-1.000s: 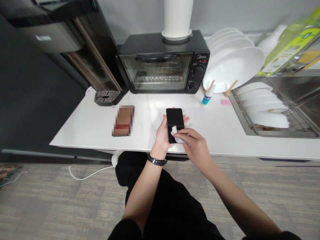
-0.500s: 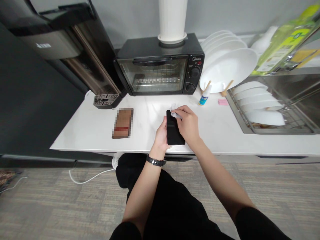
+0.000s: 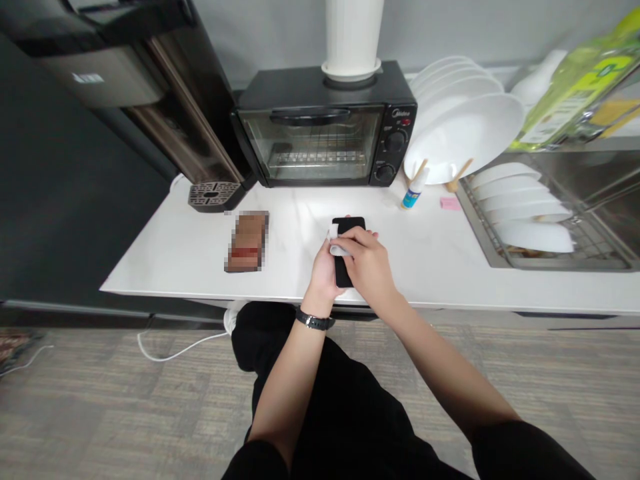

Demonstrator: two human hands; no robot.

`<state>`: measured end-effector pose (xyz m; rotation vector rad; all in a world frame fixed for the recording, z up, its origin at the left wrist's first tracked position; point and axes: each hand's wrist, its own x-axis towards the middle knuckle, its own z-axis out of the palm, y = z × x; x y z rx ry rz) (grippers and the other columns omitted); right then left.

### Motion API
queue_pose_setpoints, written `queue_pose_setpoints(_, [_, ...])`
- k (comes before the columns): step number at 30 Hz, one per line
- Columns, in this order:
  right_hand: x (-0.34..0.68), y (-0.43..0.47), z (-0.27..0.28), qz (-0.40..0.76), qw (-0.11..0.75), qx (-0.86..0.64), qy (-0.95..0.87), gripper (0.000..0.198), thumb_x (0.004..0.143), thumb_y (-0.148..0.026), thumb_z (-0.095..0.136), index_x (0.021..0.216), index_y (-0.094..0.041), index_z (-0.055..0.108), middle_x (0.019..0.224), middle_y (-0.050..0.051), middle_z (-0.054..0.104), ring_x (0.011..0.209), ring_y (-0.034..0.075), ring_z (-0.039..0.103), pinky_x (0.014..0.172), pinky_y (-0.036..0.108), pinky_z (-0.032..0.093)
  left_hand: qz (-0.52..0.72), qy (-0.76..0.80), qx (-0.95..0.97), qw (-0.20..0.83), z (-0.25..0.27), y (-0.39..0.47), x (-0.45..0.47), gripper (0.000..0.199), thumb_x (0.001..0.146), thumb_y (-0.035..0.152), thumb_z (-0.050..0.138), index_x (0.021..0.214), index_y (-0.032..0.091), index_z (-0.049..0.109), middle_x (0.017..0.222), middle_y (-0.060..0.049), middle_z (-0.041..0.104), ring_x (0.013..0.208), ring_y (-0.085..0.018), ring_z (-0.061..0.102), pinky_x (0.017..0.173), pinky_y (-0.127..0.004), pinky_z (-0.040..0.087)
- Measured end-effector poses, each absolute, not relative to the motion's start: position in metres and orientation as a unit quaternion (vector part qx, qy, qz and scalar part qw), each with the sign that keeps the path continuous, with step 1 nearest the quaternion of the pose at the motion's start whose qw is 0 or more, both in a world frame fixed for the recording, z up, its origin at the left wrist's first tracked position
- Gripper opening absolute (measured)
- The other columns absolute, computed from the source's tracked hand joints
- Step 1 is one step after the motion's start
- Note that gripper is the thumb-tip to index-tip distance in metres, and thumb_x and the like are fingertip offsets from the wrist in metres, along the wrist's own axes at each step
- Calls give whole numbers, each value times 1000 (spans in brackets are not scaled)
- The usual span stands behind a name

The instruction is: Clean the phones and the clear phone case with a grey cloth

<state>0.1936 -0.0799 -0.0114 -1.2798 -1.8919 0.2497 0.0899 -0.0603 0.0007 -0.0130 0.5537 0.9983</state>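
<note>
A black smartphone (image 3: 343,272) lies in my left hand (image 3: 324,273), screen up, above the front part of the white counter. My left thumb runs along its left edge, and fingertips show past its right side. Pinched in my right hand (image 3: 369,263) is a white wipe (image 3: 338,249), pressed against the phone's left edge near my left thumb. The right hand covers much of the screen's middle and right. A small spray bottle (image 3: 411,194) with a blue label stands farther back to the right, beside a pink piece (image 3: 450,203) lying flat.
A toaster oven (image 3: 320,143) stands behind my hands, a white pot (image 3: 353,40) on top. A drinks machine (image 3: 215,193) and a pixelated brown item (image 3: 247,241) are at left. Racked plates (image 3: 467,137) and a sink (image 3: 480,233) with bowls (image 3: 533,235) are at right.
My right hand has drawn the wipe left and down, from the phone's top to its left edge. The left hand keeps holding the phone. The view has shifted slightly.
</note>
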Motion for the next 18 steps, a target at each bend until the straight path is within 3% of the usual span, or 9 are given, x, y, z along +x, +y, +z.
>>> queue_pose_setpoints(3, [196,-99,-16,103,404,-486,-768,41,104,-4,55,117,-26,87,112,9,77,103,28,75,93,45,65,445,234,-5,864,1,-61,87,59,120,50,41,160,15,67,130,-16,84,115,-29,83,105,-39,68])
queue_pose_setpoints(8, [206,-130,-24,109,425,-462,-771,38,107,-8,57,118,-32,85,111,8,78,100,29,77,86,46,68,426,251,6,869,0,-63,85,75,119,66,37,166,13,62,141,-20,83,90,-21,83,81,-27,68])
queue_pose_setpoints(14, [220,-137,-26,157,438,-462,-755,40,105,-11,60,122,-37,85,112,8,81,105,32,80,91,52,71,453,279,39,846,0,-61,90,77,120,64,35,169,10,59,133,-22,85,96,-23,85,87,-28,67])
queue_pose_setpoints(18, [226,-118,-25,150,461,-478,-732,41,101,-9,58,119,-32,87,114,9,81,107,31,80,97,52,69,446,277,28,851,-1,-60,91,82,120,65,32,168,4,58,127,-23,85,108,-26,85,98,-32,67])
